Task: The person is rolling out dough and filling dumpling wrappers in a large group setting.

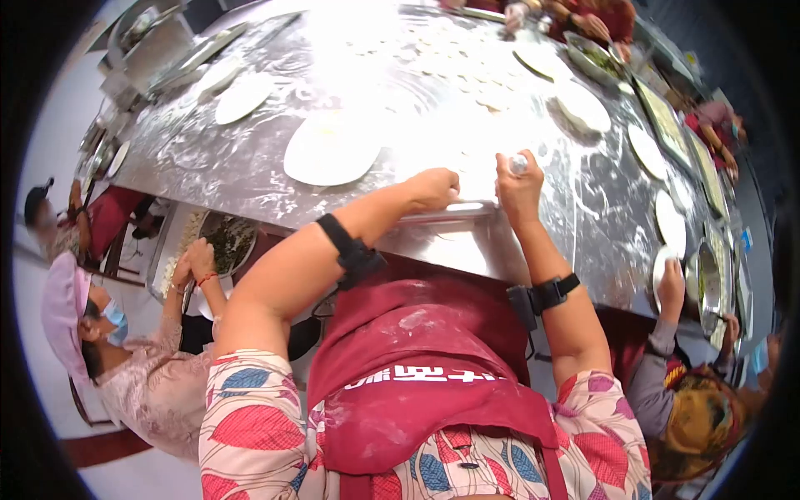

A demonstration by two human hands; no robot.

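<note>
My left hand (433, 188) is closed in a fist by the near edge of the floury metal table (275, 187). Whatever its fingers hold, if anything, is hidden. My right hand (521, 185) is wrapped round a small object with a pale, shiny round end (518, 163); its kind cannot be made out. Between and below my hands, against my apron, sits a shiny metal tray or box (458, 242), its rim close to both hands. A large white disc (333, 150) lies on the table beyond my left forearm.
More white discs (243, 98) lie about, with small pale pieces (450, 62) across the glare. At left, a co-worker's hands (196, 265) are beside a bowl of green filling (229, 242). At right, another person's hand (671, 287) is near a bowl (708, 279).
</note>
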